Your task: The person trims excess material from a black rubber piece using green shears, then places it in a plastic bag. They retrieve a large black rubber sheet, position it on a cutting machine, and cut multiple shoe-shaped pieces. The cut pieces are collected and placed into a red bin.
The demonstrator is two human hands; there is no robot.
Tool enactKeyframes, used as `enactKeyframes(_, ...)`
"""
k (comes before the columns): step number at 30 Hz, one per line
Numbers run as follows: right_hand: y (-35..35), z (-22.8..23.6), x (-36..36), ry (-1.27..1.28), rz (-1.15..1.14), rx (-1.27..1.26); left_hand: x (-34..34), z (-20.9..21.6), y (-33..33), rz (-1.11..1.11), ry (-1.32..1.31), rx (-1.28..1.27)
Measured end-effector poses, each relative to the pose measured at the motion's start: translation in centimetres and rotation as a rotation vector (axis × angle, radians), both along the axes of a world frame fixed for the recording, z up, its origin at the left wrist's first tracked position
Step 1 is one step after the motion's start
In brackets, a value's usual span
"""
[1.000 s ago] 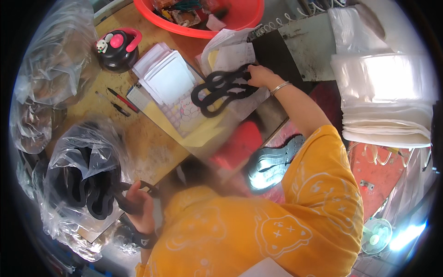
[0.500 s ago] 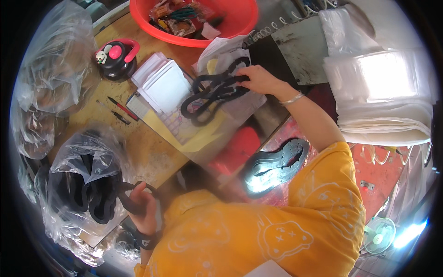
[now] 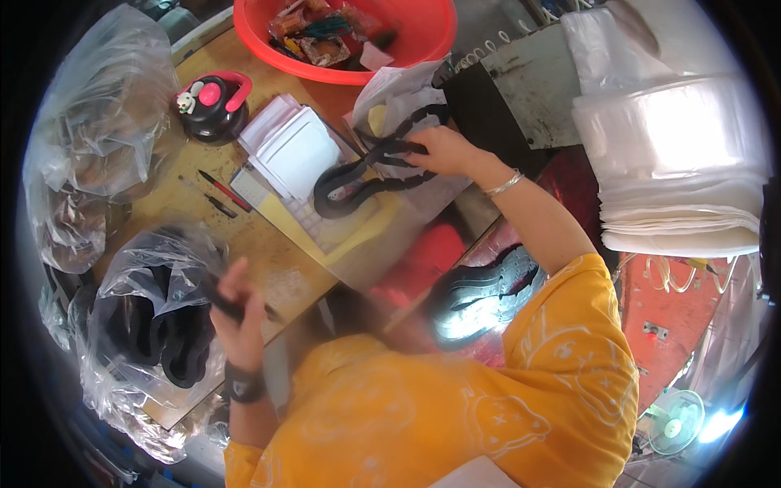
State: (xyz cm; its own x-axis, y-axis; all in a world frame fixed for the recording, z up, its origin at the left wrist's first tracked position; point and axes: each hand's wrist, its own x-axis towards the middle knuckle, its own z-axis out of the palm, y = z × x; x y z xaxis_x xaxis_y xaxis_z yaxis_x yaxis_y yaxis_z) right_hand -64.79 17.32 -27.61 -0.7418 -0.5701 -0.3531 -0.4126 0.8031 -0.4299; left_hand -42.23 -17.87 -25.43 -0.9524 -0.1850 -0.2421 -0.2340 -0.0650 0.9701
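Black looped strips are pinched in the right hand, the fingers closed on them near one end. The strips are held above the papers and yellow sheet on the wooden table, and their rounded far ends are pointed toward the left. In the left hand, a dark piece is held between partly curled fingers and thumb; its shape is blurred, and how firmly it is gripped cannot be told. Just beside that hand, more black pieces are partly covered by a clear plastic bag. A black sole is brightly lit near the person's right sleeve.
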Motion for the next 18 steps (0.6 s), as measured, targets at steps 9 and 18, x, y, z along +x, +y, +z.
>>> enactKeyframes(9,-0.2,-1.8,-1.1,0.546,-0.089,0.297,-4.2,2.1,1.3,-0.141,0.122,0.014)
enactKeyframes(18,-0.4,-3.5,-4.9,0.649,-0.138,0.372,-4.4,3.7,-0.7,-0.038,0.137,-0.064)
